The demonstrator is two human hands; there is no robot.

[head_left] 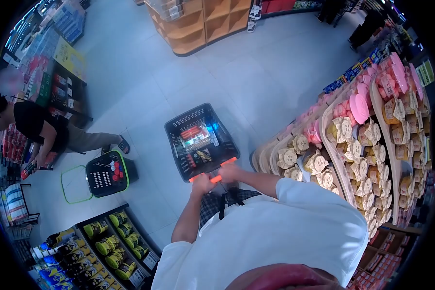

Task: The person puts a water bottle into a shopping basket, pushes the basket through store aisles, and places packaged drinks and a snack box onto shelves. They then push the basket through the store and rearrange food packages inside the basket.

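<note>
A black shopping basket point(173, 126) with an orange handle point(213, 178) is in front of my body. My left hand point(203, 184) is closed round the left part of the handle, and my right hand point(230, 172) is closed round its right part. Inside the basket lie a pack with red contents point(193, 135) and some small dark packages point(198, 157), too small to make out.
Shelves of paper-topped jars point(357, 169) stand close on the right. At the left a person point(38, 123) stands by a black basket with a green rim point(95, 179). Yellow-green tubs point(115, 258) fill a lower-left shelf. A wooden display point(217, 21) is ahead.
</note>
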